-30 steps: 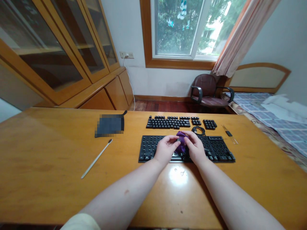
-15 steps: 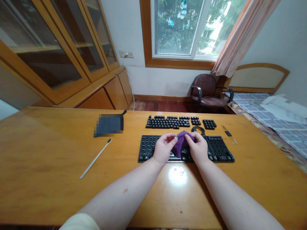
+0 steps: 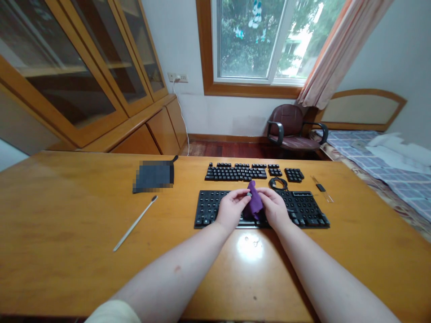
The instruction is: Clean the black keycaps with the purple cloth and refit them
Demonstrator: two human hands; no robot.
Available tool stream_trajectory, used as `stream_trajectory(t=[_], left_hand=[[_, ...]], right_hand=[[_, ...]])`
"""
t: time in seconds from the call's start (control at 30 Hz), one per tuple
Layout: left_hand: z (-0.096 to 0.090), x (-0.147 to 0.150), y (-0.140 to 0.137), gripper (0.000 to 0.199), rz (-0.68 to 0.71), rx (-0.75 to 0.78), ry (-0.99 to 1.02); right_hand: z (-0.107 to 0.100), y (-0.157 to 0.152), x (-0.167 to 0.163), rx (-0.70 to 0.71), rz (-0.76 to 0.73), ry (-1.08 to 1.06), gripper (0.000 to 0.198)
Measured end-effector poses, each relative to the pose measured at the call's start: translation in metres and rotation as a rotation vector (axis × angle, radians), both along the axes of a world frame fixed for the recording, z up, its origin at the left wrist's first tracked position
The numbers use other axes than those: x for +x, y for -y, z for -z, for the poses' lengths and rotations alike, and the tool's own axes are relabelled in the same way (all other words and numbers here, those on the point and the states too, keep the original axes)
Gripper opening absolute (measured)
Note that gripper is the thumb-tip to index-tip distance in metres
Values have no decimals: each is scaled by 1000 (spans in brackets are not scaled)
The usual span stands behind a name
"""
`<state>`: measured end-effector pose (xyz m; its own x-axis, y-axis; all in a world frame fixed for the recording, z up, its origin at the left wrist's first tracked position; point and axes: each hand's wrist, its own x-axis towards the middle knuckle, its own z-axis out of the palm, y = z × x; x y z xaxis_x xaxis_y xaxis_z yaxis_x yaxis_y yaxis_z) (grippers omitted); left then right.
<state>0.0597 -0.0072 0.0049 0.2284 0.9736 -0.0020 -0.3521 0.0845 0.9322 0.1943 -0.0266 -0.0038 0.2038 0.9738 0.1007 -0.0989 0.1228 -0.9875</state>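
Between my hands is a purple cloth [image 3: 255,204], bunched over the middle of a black keyboard [image 3: 208,208] whose keycaps are mostly off. My left hand [image 3: 231,208] pinches a small keycap [image 3: 249,194] between thumb and fingertips, right against the cloth. The fingers of my right hand [image 3: 274,207] are closed on the cloth from the other side. Removed black keycaps [image 3: 235,172] lie in rows behind the keyboard. A coiled black cable [image 3: 278,183] rests beside them. My hands hide the middle of the keyboard.
To the left lie a dark pouch [image 3: 155,176] and a long pale brush [image 3: 134,224]. A wire keycap puller [image 3: 319,187] is at the right. All of it sits on a wooden table [image 3: 67,233]. Beyond stand a chair [image 3: 288,125] and a bed [image 3: 387,152].
My right hand has drawn the purple cloth in, from spread out to a narrower, upright fold. The left hand keeps its pinch on the keycap.
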Motion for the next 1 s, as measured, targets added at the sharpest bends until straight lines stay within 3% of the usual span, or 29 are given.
stream_trajectory(t=[0.13,0.37,0.57,1.0], left_hand=[[4,0,-3,26,-14,-17,33],[7,-1,-5,18,-52,-18,-3],[6,-2,-5,16,-49,9,-47],[3,0,-2,21,-5,-128,98]], right_hand=[[-2,0,-3,-62,-79,-14,29],[-6,0,-5,-49,-67,88,36],[-9,1,-5,-59,34,186,27],[-11,-1,2,-51,19,228,19]])
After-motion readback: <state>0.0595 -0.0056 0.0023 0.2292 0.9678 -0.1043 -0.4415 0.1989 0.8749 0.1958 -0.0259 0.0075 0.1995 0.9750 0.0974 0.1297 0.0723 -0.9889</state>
